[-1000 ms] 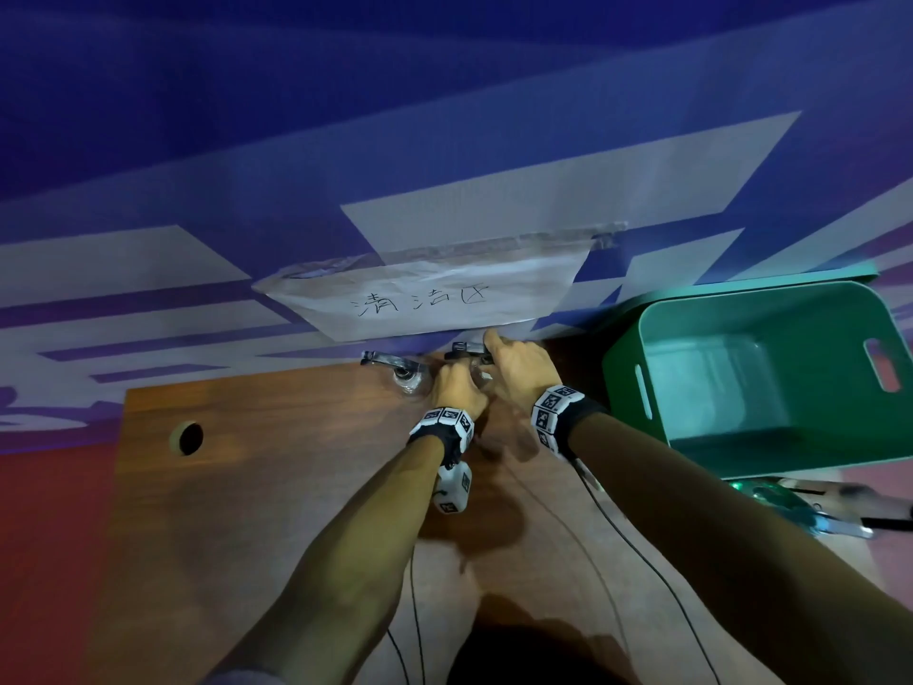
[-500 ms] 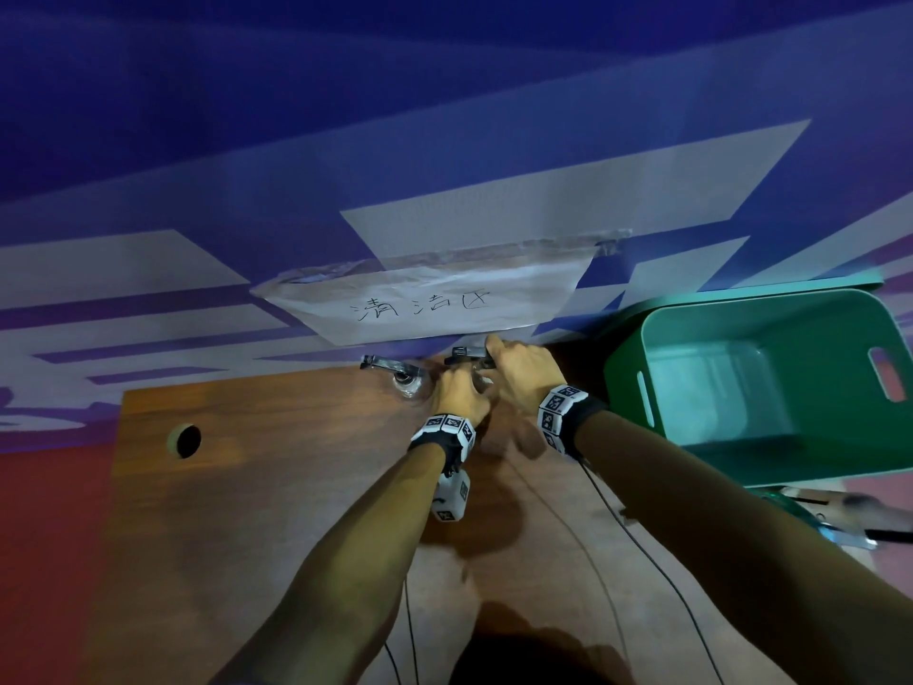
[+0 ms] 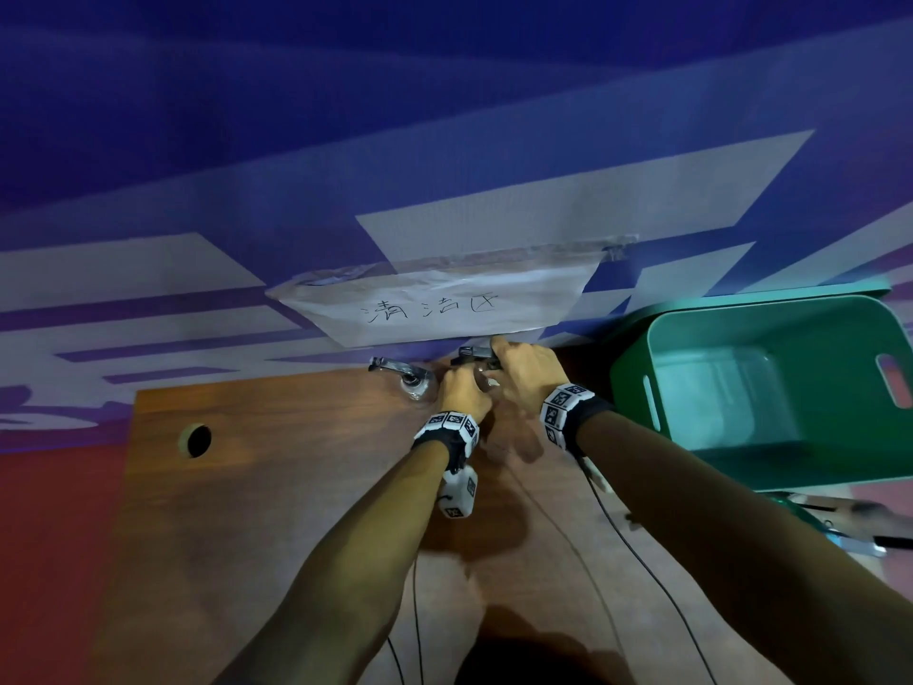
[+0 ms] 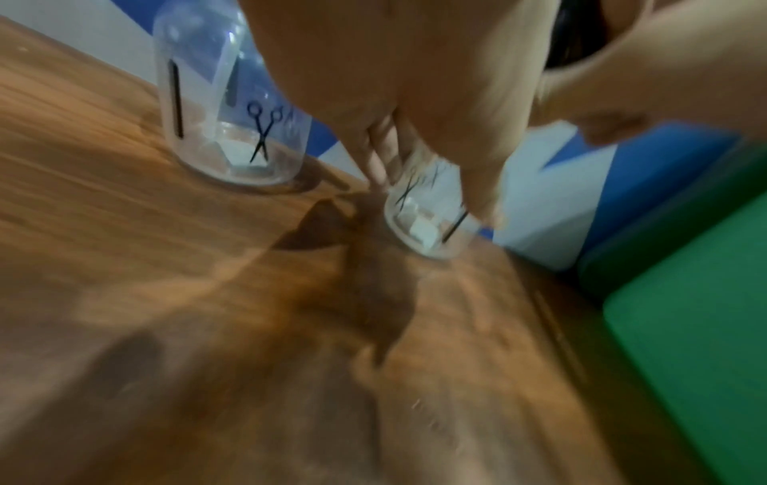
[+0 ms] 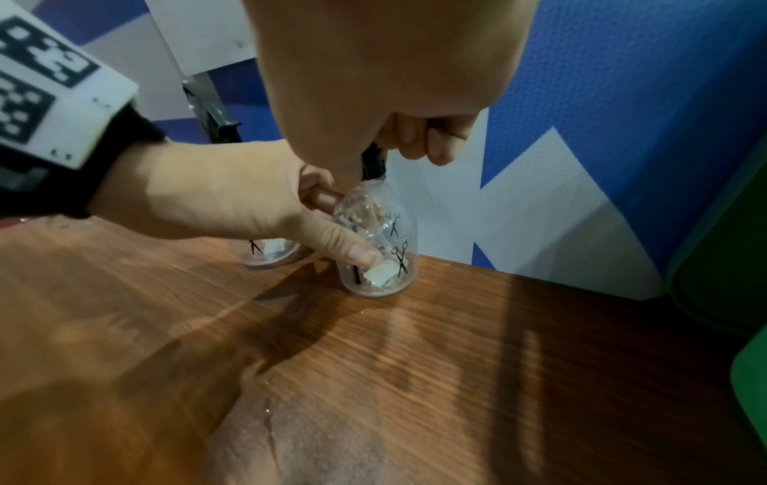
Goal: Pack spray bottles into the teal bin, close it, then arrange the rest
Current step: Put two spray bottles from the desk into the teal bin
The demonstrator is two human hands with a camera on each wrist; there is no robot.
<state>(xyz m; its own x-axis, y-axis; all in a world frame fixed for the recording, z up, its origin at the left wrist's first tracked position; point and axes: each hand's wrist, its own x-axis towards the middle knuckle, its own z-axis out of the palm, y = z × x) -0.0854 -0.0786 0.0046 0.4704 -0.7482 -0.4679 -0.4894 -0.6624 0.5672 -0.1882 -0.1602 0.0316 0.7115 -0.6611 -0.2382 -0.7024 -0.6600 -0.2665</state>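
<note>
Two clear spray bottles printed with black scissors stand at the far edge of the wooden table (image 3: 276,487). My left hand (image 3: 464,393) grips the body of the right spray bottle (image 5: 380,259), with the thumb low on its side. My right hand (image 3: 518,370) curls round that bottle's black spray head (image 3: 474,355) from above. The left spray bottle (image 3: 415,385) (image 4: 232,131) stands free just to the left. The teal bin (image 3: 770,457) lies tipped with its opening toward me at the right, and nothing shows inside it.
A paper sign (image 3: 444,309) with handwriting hangs on the blue and white wall behind the bottles. A round cable hole (image 3: 197,440) sits in the table at the left. More bottles (image 3: 840,521) lie below the bin at the right edge. Cables trail from both wrists.
Both hands stay on the right bottle and have barely shifted. The view has tilted slightly, so the bin sits a little further right.
</note>
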